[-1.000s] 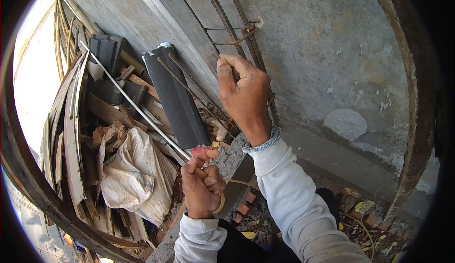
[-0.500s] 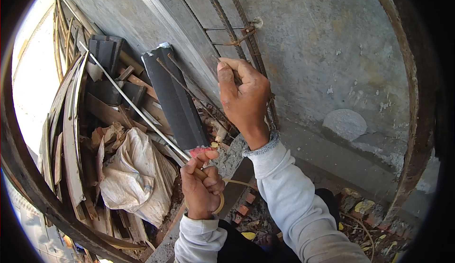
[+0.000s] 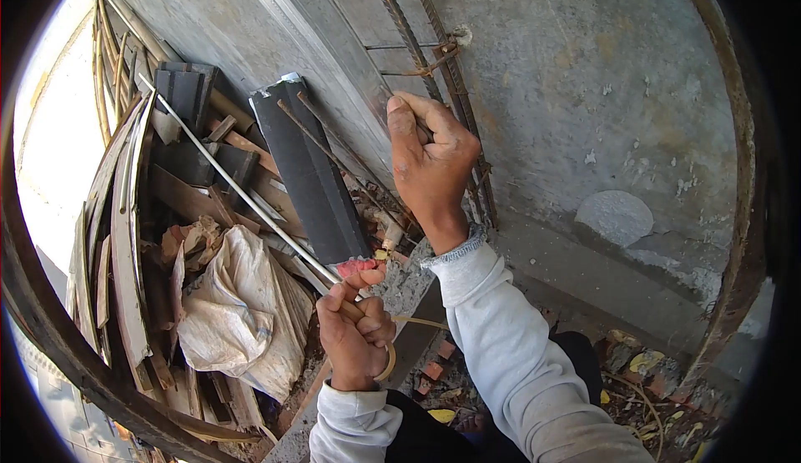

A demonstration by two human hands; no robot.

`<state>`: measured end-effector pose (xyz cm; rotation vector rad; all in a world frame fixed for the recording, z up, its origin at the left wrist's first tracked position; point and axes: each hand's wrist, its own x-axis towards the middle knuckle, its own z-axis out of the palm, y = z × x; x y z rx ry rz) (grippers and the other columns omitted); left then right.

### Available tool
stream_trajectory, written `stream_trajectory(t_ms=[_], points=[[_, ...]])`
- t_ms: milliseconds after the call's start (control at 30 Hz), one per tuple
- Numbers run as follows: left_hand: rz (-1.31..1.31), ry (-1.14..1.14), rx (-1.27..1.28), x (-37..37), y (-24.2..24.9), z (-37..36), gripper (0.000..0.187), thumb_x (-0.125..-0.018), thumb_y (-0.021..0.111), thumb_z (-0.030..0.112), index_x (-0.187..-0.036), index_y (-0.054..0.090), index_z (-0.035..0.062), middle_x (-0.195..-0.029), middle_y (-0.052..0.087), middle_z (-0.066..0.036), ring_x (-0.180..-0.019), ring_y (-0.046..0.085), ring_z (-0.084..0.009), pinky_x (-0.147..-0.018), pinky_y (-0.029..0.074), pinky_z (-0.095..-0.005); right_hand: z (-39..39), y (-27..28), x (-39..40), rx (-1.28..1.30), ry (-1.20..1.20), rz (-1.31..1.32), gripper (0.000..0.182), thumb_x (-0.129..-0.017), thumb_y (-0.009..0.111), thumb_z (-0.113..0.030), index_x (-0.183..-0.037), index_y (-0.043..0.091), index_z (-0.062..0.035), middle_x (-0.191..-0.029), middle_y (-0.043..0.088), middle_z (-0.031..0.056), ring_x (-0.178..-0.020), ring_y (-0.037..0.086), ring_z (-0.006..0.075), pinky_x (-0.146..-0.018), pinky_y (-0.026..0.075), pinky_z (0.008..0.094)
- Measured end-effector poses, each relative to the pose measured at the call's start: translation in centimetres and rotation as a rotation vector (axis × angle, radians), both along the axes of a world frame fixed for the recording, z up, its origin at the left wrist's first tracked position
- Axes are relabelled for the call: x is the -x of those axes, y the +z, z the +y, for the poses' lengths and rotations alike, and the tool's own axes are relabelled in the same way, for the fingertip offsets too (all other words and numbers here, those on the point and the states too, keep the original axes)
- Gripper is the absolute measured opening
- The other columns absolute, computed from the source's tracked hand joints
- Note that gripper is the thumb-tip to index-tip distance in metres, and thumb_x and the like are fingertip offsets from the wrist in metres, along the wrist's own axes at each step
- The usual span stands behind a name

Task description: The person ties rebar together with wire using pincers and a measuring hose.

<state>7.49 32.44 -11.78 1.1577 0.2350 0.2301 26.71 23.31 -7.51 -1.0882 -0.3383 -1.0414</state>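
My left hand (image 3: 357, 329) is closed around a yellowish hose or cord (image 3: 389, 361), which loops out below the fingers and runs right. Its fingers are next to the lower end of a long pale rod (image 3: 242, 192). Higher up, my right hand (image 3: 432, 158) is closed in a pinch in front of the grey wall, beside upright rusty rebar (image 3: 446, 71). A thin, blurred thing shows just above its fingertips, too smeared to name. A dark grey panel (image 3: 313, 179) with a red lower end leans behind the hands.
Left of my hands lie a white sack (image 3: 242, 313) and a heap of wooden strips (image 3: 125, 254). Rusty bars (image 3: 329, 150) jut up near the panel. A curved dark rim (image 3: 738, 171) frames the view. Broken bricks (image 3: 434, 369) and leaves lie below.
The rebar and wall have shifted slightly right in view. My right hand has moved slightly relative to the rebar, still closed. My left hand keeps nearly the same place and grip.
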Motion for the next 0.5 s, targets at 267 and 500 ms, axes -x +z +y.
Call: stream_trajectory(t_ms=[267, 500], points=[[0.008, 0.011, -0.013, -0.2, 0.0, -0.1, 0.053, -0.104, 0.037, 0.049, -0.114, 0.063, 0.0033, -0.051, 0.024, 0.007, -0.041, 0.016, -0.0076, -0.041, 0.018, -0.0266, -0.3, 0.1, 0.6, 0.019, 0.03, -0.074, 0.018, -0.097, 0.071, -0.012, -0.101, 0.075, 0.0048, -0.078, 0.07, 0.0037, -0.066, 0.056, 0.0041, -0.056, 0.046, 0.0223], [0.021, 0.016, -0.029, -0.4, -0.2, -0.2, 0.054, -0.104, 0.035, 0.049, -0.114, 0.062, 0.0032, -0.052, 0.023, 0.006, -0.041, 0.016, -0.0079, -0.041, 0.017, -0.0269, -0.2, 0.3, 0.6, -0.001, 0.041, -0.101, 0.008, -0.093, 0.07, -0.004, -0.097, 0.074, 0.0021, -0.08, 0.073, 0.0108, -0.063, 0.068, 0.017, -0.056, 0.051, 0.0298]])
